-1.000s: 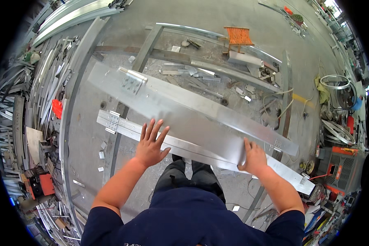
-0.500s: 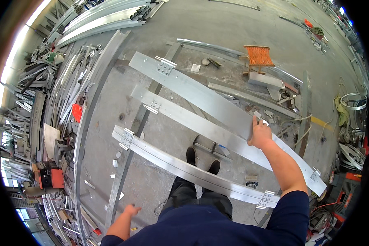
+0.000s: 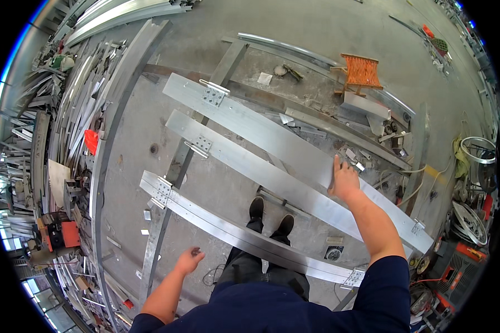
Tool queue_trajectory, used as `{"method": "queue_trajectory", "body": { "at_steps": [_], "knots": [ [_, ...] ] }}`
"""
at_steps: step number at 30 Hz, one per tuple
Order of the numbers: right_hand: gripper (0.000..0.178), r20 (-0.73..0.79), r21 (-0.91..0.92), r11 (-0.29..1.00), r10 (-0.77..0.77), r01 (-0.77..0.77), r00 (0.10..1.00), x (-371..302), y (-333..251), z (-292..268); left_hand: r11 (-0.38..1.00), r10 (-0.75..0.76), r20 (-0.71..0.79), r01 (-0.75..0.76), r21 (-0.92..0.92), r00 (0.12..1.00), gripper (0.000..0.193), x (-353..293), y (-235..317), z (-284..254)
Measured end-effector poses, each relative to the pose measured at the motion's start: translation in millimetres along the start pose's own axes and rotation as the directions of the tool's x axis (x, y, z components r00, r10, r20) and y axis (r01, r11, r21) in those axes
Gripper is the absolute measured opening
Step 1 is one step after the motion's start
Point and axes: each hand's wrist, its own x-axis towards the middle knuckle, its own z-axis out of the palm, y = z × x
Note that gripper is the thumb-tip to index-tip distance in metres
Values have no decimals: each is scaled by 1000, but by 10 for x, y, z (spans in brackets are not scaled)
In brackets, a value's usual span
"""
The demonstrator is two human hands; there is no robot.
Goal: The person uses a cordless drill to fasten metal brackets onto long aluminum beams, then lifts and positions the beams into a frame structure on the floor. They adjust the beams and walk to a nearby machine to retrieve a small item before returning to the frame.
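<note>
My right hand (image 3: 345,178) is closed across the farthest long flat aluminium bar (image 3: 250,119), thumb at its near edge and fingers toward its far edge. That bar carries a drilled plate bracket (image 3: 214,95) near its left end. A second aluminium bar (image 3: 261,169) lies nearer, with its own bracket (image 3: 200,146). Nearest my feet is a third, grooved bar (image 3: 233,227), with a bracket (image 3: 161,191) at its left end and another (image 3: 354,277) at its right. My left hand (image 3: 189,261) hangs below the third bar, fingers loosely bent and apart, nothing visible in it.
The bars rest across a steel beam (image 3: 178,166). Beyond them stand an orange-topped folding stool (image 3: 362,72) and scattered offcuts. A long metal rail (image 3: 103,172) and heaped scrap strips (image 3: 78,116) lie left. Coiled material (image 3: 469,222) sits right. My shoes (image 3: 256,206) are between bars.
The view has shifted a little. My left hand has come up and inward from the lower left. My right hand stays on the farthest bar, which appears slightly closer to the middle one.
</note>
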Motion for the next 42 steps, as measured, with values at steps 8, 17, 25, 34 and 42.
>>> {"method": "queue_trajectory", "body": {
  "at_steps": [8,17,25,34,42],
  "knots": [
    [118,64,9,1000,10,-11,998,719,144,94,990,-3,131,-15,137,991,62,190,243,82],
    [126,25,82,996,37,-39,999,1666,470,297,965,-195,201,151,214,960,63,217,-4,269],
    [117,8,217,976,20,-21,1000,1776,684,499,939,26,329,-136,315,944,59,912,684,741],
    [95,-110,114,970,228,-215,967,1685,566,959,304,712,317,-681,666,627,115,1977,3153,1085],
    [85,-45,112,982,159,-153,986,1544,544,897,92,370,613,-684,724,698,106,2769,3849,1446]
  ]
}}
